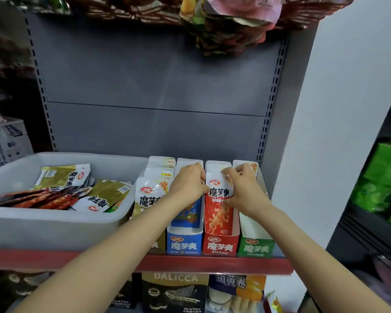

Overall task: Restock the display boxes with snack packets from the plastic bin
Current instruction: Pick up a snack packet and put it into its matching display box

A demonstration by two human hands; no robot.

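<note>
On the shelf, both hands grip a red 魔芋爽 packet in the red display box: left hand at 9 o'clock, right hand at 3 o'clock. Below, a box reads DALICCA.

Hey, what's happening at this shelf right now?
A person is restocking snack packets. Both hands, left hand and right hand, grip the front red-and-white snack packet standing in the red cardboard display box. The grey plastic bin to the left holds more packets. The green cardboard display box looks mostly empty.
</note>
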